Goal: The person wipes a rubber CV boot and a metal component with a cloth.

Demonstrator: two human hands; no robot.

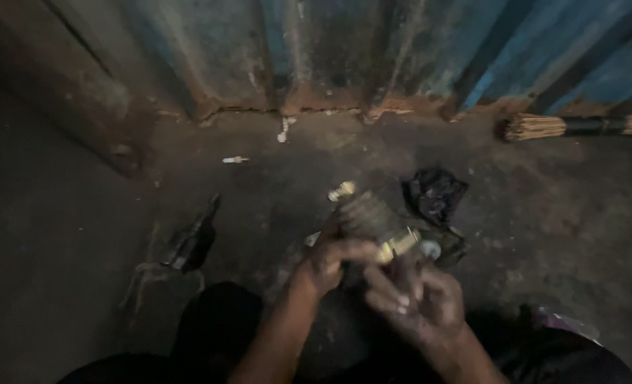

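Head view, both hands' fingers (grimy) curled around ribbed rubber boot (367,213), left hand (328,262), right hand (417,295).

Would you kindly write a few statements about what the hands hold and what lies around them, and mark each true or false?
1. Both hands grip one dark ribbed part with brass ends. True: the left hand and right hand meet on it.
2. A broom lies by the blue metal wall. True.
3. The ribbed part lies on the floor, untouched. False: it is held up in the hands.
4. A crumpled black bag lies beyond the hands. True.
5. The wall is bare red brick. False: it is blue corrugated metal, rusty at the bottom.
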